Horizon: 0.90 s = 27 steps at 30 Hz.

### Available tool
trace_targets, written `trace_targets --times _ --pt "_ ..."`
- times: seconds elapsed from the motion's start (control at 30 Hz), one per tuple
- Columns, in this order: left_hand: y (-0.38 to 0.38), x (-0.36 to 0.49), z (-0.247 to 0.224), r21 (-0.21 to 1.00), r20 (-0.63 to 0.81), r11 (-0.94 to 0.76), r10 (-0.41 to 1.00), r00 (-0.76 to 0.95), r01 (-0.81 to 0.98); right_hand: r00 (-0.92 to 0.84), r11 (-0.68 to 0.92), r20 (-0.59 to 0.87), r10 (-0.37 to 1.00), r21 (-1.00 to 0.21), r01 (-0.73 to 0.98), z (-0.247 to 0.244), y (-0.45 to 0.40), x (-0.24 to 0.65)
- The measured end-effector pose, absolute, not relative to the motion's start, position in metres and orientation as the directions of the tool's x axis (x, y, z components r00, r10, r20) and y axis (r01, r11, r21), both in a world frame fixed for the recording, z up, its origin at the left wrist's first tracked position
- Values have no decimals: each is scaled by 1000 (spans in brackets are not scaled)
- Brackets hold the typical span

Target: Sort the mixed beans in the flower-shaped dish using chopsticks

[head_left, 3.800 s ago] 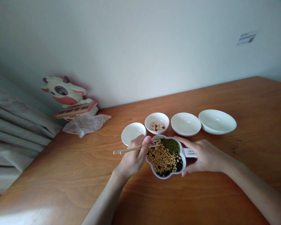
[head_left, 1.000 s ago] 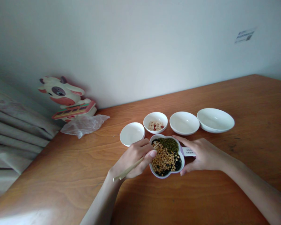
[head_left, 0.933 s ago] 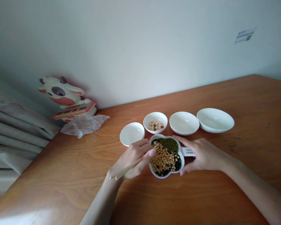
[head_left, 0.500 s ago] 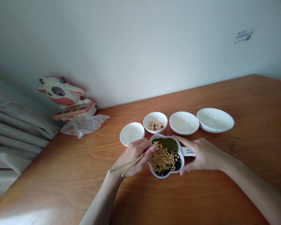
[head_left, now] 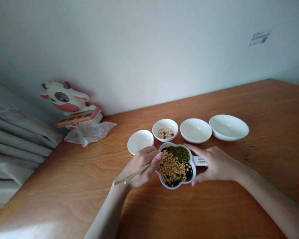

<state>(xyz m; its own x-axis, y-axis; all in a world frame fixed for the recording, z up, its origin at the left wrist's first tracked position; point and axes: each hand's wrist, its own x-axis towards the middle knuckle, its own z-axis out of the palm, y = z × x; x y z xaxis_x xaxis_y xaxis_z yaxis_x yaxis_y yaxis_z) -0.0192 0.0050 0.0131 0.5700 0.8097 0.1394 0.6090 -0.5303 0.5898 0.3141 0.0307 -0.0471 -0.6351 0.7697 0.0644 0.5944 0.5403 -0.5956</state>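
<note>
My left hand is closed around a pair of wooden chopsticks, whose tips reach over the left side of a scalloped white dish. Inside that dish lie yellow soybeans, green mung beans and black beans. From the right, my right hand grips the dish around its labelled handle, thumb and fingers against the rim. Just beyond the dish, a small white bowl contains pale seed-like pieces and a few reddish ones. What the chopstick tips touch is too small to make out.
Three other white bowls stand in the row: one at the left, one right of centre and a larger one. A cow-shaped toy keyboard and a crumpled plastic bag sit near the wall. Curtains hang at left.
The chopsticks have turned slightly and their back ends have come closer together. My left hand has shifted a little; my right hand and the dish stay in place.
</note>
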Motion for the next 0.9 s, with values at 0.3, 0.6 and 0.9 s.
trace_targets --times 0.3,0.6,0.9 --pt "5 -18 14 624 136 -532 796 590 573 -635 536 53 771 -593 601 -46 30 313" --pt "4 -19 17 628 151 -524 807 570 575 -634 528 44 772 -600 602 -45 30 313" --pt "6 -18 10 629 186 -475 861 474 616 -623 529 61 780 -597 603 -44 30 312"
